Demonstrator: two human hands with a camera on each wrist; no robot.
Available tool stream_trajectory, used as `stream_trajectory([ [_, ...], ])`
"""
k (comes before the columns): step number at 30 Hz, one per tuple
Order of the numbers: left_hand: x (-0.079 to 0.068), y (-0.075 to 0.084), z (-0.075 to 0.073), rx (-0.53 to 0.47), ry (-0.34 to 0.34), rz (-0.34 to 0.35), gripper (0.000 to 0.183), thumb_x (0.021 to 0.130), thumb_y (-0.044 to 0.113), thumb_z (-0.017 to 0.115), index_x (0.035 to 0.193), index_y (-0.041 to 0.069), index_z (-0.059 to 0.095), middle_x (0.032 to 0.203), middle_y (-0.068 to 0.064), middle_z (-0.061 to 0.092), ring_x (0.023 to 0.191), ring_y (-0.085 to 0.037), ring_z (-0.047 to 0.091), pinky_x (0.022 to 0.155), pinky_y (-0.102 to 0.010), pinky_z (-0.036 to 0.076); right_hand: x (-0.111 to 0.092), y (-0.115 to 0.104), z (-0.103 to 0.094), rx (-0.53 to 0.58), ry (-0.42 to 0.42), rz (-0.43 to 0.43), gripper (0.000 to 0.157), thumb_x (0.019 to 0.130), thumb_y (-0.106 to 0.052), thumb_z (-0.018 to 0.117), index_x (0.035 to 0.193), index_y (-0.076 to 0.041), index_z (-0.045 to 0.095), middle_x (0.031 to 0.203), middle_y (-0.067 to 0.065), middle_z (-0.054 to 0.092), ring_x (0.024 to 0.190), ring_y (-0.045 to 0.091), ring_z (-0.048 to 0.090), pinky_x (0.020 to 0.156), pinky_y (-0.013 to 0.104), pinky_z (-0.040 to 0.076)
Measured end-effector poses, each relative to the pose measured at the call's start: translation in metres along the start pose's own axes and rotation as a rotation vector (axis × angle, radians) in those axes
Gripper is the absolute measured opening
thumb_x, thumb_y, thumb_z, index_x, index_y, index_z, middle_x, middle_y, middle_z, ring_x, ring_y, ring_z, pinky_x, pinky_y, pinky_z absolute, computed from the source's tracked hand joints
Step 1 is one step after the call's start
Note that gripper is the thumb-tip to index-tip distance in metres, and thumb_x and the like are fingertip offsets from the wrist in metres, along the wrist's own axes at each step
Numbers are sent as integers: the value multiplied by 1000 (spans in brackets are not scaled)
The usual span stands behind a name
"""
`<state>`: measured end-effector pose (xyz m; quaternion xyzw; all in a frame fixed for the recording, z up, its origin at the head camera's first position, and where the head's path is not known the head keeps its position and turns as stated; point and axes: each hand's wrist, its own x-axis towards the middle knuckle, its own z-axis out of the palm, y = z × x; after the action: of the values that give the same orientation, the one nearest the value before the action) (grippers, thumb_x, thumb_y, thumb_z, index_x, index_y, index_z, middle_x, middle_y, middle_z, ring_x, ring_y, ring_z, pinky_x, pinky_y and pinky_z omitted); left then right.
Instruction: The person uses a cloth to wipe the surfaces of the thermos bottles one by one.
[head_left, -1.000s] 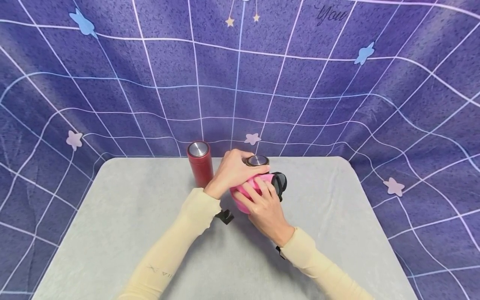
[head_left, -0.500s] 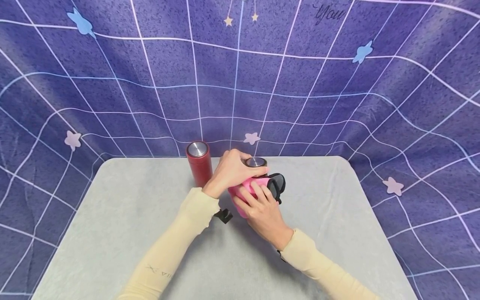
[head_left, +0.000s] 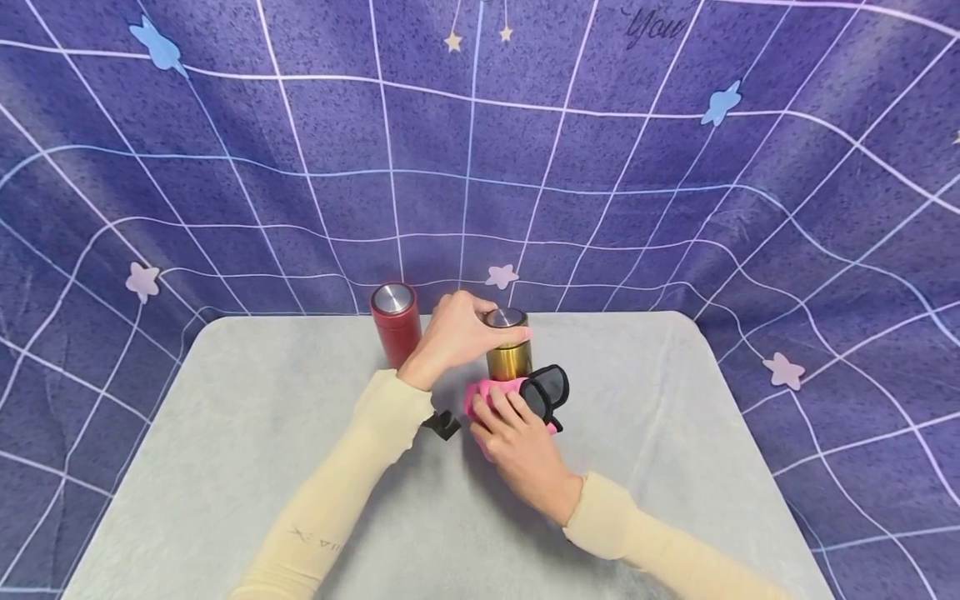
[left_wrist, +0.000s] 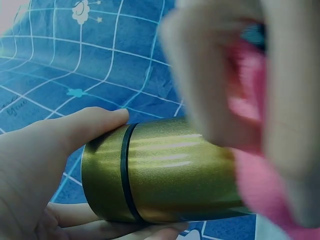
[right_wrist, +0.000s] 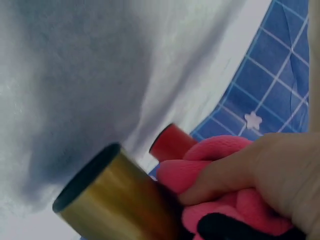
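Observation:
A gold metal bottle [head_left: 510, 362] with a dark-rimmed, silver-topped lid stands out at the middle of the head view. My left hand [head_left: 465, 330] grips it around the lid, thumb on one side and fingers on the other, as the left wrist view shows. Just in front of the bottle, my right hand [head_left: 517, 446] holds a soft pink fabric item [head_left: 486, 392] with two rounded, black-edged grey parts. Its pink folds bunch up under my fingers in the right wrist view. There, the bottle's dark base [right_wrist: 90, 175] faces the table, its shadow spread below.
A red bottle [head_left: 397, 333] with a silver lid top stands upright to the left, close behind my left wrist. All this is on a pale grey cloth-covered table [head_left: 247, 433]. A purple grid-patterned curtain [head_left: 337, 200] hangs along its back and sides.
My right hand has drawn the pink fabric item down and toward me, away from the gold bottle. More of the bottle's body shows now. My left hand keeps its grip on the lid.

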<state>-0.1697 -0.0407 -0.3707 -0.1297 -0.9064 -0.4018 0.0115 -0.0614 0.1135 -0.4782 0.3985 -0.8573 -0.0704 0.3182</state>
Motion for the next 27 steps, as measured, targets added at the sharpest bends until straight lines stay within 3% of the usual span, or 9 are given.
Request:
stream_trajectory([
  [9,0,-2,-5,-8,-8,-3,52,75,64,90,63,20,64,57,9,48,63,-13,46,54,-32,36,-10,-12,6,-105,-167,-85,20,87,-14,76,106,-17,80,135,7,66,129,30,51,110,37,42],
  [17,0,-1,-7,8,-5,14,56,76,65,89,61,19,61,56,10,42,61,-12,44,54,-32,34,-16,-16,6,-171,-262,-168,18,86,-22,79,103,-22,81,131,6,67,130,32,51,115,39,39],
  [23,1,1,-7,16,-7,10,56,76,64,89,61,19,60,55,10,43,62,-14,45,55,-32,34,-7,-13,4,-278,-342,-272,14,96,-25,70,104,-25,81,122,1,68,124,32,51,111,40,39],
  [27,2,3,-6,33,-4,20,55,75,64,89,61,19,61,55,10,42,63,-14,45,56,-32,36,2,-10,3,-317,-378,-325,13,97,-29,70,103,-28,82,122,2,69,122,32,51,109,39,39],
])
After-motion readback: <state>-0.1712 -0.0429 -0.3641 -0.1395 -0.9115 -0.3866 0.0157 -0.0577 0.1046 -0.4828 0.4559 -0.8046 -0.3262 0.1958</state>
